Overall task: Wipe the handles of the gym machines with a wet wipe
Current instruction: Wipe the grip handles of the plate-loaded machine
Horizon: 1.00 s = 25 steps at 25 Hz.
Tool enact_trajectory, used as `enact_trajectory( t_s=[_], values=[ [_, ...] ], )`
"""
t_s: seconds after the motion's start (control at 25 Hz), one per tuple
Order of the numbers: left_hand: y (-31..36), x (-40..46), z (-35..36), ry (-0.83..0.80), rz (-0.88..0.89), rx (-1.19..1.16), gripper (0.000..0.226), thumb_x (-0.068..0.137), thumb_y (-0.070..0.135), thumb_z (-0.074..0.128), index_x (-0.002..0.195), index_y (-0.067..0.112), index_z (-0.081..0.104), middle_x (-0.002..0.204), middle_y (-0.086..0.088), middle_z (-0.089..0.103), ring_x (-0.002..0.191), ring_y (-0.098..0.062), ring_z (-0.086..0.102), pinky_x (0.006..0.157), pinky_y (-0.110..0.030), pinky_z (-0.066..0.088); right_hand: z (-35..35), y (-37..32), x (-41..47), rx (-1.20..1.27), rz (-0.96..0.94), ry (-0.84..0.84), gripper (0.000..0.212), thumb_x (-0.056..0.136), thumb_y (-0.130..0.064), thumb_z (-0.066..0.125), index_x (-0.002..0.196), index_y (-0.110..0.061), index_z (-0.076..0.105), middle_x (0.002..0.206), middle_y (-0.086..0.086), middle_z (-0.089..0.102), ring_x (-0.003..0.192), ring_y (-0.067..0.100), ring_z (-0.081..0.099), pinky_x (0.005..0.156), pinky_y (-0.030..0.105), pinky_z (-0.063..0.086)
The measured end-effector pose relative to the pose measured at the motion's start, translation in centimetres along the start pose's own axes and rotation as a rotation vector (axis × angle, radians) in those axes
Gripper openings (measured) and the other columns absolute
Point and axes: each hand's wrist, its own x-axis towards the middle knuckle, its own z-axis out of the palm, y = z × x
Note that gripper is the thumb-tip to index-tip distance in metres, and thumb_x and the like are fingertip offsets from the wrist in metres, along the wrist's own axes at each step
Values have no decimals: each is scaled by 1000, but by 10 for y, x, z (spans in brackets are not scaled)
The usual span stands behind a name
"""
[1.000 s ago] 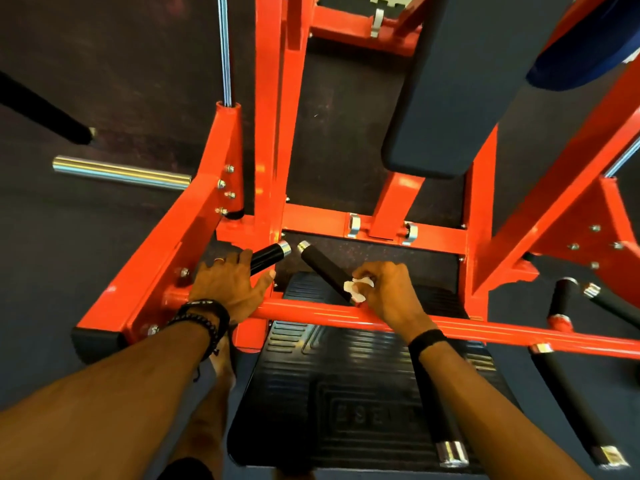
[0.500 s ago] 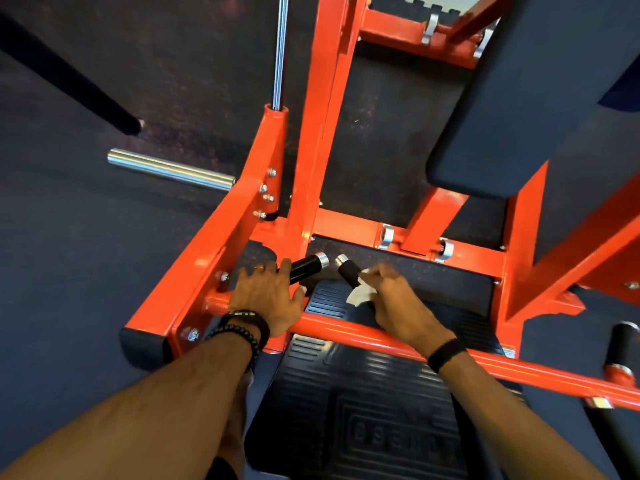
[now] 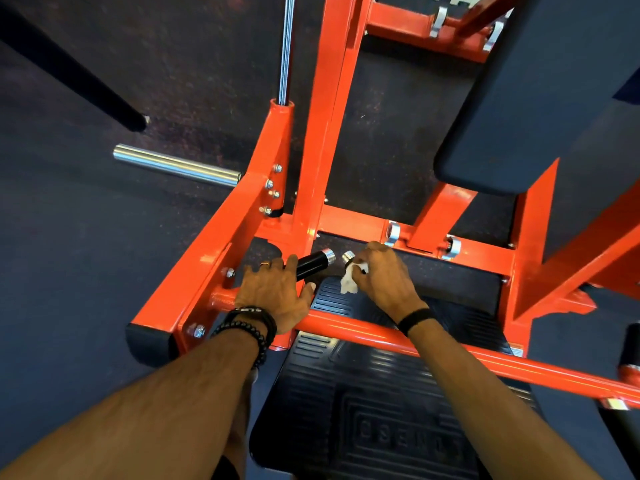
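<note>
Presently: right hand [image 3: 384, 280], curled round wet wipe [image 3: 349, 283] on right handle [image 3: 349, 257], near its chrome tip. Left hand [image 3: 277, 292], fingers spread, resting on left handle [image 3: 313, 265]. Advice: wrap fully, twist over the end cap. Red frame [image 3: 322, 168] beyond.

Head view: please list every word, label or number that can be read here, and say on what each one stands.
Raised lettering on the black footplate: seen upside down, too blurred to read.
Small sticker on the red crossbar: too small to read.
No other text can be read.
</note>
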Motion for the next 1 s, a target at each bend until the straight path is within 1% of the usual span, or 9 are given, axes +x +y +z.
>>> enact_trajectory(
  t_s=[0.12,0.2,0.28,0.36,0.44,0.64,0.8,0.88,1.0],
  values=[
    [0,0,1,10,-4,5,63,96,55,35,146,16,33,135,-9,54,122,-29,53,99,-47,39,-24,24,-44,-29,-57,44,13,84,-16,73,96,-13,74,99,6,69,95,24,60,77,27,40],
    [-1,0,1,8,-7,3,62,96,55,35,145,16,34,133,-9,55,121,-29,53,99,-47,40,-36,39,-58,14,0,18,11,80,-12,77,91,-12,77,91,6,72,82,20,62,73,24,41],
    [0,-1,0,6,-6,1,62,96,55,35,144,16,35,133,-9,56,121,-28,53,98,-47,40,-37,35,-46,73,51,-37,8,83,-12,75,90,-12,77,84,2,70,71,10,58,69,21,41],
    [0,-1,1,11,-3,-3,61,96,55,34,144,17,35,132,-9,55,120,-28,53,98,-47,41,-27,20,-15,134,18,-21,5,86,-11,72,86,-13,76,75,-3,65,63,2,53,66,18,39],
    [0,0,1,12,0,-17,60,96,55,34,142,17,36,130,-8,56,119,-27,54,98,-46,42,-12,5,16,180,2,19,7,85,-9,71,83,-14,76,72,-4,63,63,2,54,65,19,40],
    [-1,0,3,8,-7,-12,59,96,56,34,139,17,38,127,-8,57,117,-28,55,95,-47,41,-13,11,8,108,-71,41,11,82,-4,71,85,-13,75,83,6,73,72,19,65,67,30,51],
    [0,1,3,6,-1,-11,61,95,57,33,140,16,38,126,-8,57,115,-29,55,95,-49,40,-37,36,-58,53,-53,10,19,74,5,71,85,-9,78,88,9,72,77,24,69,73,22,48],
    [-1,1,3,9,-7,-6,62,96,58,33,141,16,37,127,-9,57,115,-30,55,95,-49,40,-37,44,-72,61,-66,-50,26,72,11,68,87,-8,76,106,9,69,94,25,68,84,22,47],
    [-1,0,2,8,-5,-5,63,96,59,32,141,16,37,128,-9,57,115,-30,55,96,-49,40,-36,51,-64,-45,-71,-252,37,77,5,69,108,-15,70,141,7,51,123,25,57,97,21,44]
  ],
)
